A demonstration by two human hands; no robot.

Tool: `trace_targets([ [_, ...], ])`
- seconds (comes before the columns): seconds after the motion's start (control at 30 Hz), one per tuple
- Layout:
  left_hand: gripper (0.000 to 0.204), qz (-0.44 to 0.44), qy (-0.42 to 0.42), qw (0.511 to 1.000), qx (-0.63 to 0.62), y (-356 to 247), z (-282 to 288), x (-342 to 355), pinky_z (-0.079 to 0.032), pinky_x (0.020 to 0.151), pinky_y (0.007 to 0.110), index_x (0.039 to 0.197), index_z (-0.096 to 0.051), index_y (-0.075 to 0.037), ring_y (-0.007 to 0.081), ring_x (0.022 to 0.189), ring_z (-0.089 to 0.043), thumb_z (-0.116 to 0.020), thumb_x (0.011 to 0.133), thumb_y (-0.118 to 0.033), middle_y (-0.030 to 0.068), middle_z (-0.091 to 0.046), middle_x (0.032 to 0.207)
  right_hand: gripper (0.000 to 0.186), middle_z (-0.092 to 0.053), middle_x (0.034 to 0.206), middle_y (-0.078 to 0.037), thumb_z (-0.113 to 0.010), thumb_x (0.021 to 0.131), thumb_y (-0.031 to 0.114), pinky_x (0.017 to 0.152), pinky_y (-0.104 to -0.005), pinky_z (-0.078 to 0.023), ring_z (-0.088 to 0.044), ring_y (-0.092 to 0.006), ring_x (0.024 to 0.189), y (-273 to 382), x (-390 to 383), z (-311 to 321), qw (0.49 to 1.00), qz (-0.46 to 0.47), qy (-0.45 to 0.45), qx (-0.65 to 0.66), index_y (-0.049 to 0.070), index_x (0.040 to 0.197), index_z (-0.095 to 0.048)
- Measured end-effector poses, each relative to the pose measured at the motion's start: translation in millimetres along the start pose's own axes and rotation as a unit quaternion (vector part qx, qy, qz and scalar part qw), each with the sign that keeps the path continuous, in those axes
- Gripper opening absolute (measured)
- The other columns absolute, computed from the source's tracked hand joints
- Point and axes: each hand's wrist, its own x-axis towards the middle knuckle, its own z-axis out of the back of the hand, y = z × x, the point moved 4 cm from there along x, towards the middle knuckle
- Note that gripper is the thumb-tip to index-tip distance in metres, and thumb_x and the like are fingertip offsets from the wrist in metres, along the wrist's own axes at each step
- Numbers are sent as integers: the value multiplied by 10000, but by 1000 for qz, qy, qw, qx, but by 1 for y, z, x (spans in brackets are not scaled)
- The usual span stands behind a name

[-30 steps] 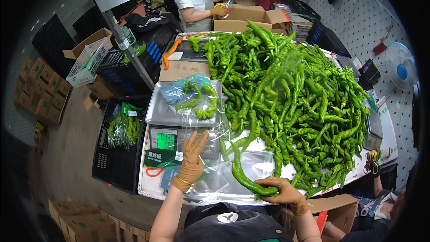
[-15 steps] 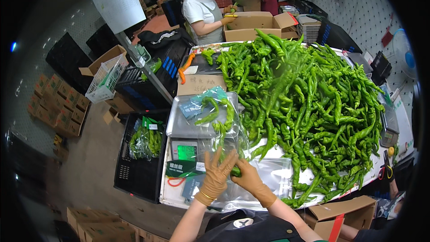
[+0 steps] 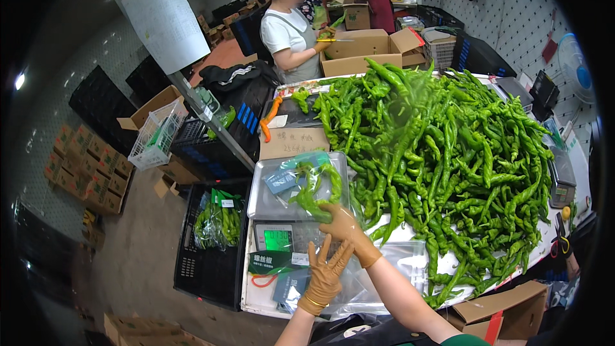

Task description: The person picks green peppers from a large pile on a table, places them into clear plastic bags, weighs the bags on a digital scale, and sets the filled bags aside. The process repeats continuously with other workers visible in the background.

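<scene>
Leftmost, a stack of cardboard boxes (image 3: 86, 170) stood on the floor, and nearer the table a white basket (image 3: 157, 136) sat tilted. A sheet of paper (image 3: 166, 22) hung on a slanting metal pole (image 3: 221, 129). Below the pole, a black crate (image 3: 208, 285) on the table's left side held bagged peppers (image 3: 219, 224). Along the left part of the white table (image 3: 255, 301), an orange pepper (image 3: 270, 120) lay above a piece of cardboard (image 3: 288, 145). Just below that came a scale (image 3: 259, 192), its display lit green, with a green card (image 3: 270, 261) beneath the display. A clear bag (image 3: 312, 159) lay on the scale's metal tray, with a few green peppers (image 3: 334, 182) in or under its plastic.

The left hand (image 3: 325, 274), in a tan glove, was open, its fingers spread over clear plastic just below the scale. The right hand (image 3: 346, 229), gloved alike, reached over the scale with its fingers at the lower end of one curved pepper (image 3: 309, 206); whether they gripped it could not be told.

Beyond the table, a co-worker (image 3: 288, 38) in a white top stood beside an open box (image 3: 362, 64). A large heap of green peppers (image 3: 442, 173) covered most of the table to the right. Farther right, another scale (image 3: 562, 182) stood at the table's edge, and a fan (image 3: 575, 67) stood near the wall.
</scene>
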Motion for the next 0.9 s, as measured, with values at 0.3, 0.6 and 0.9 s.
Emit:
trace_targets([
  [0.3,873,8,-11,999,-30,5,-5,-3,-63,1162,570,1456,-430,-146,357,1446,-254,-481,641,163,43,-436,1508,876,-368,1452,-285,-798,672,129,1099,-451,-364,-411,-473,1298,14,88,-10,963,189,-62,-182,89,1444,-387],
  [0.6,826,45,-2,996,-75,11,-8,-4,-79,1174,568,1397,-511,-114,371,1446,-252,-429,614,137,63,-479,1469,493,-543,1341,-212,-683,866,238,1019,-436,-441,-522,-366,1235,-33,-67,-3,968,238,31,70,63,1309,-554],
  [0.9,828,59,-6,996,-73,15,13,-16,-103,1169,582,1389,-507,-115,381,1444,-271,-417,624,185,93,-494,1454,230,-715,1050,-118,-625,898,152,880,-374,-530,-668,-285,1010,-31,-56,220,990,34,-47,-128,103,1109,-703],
])
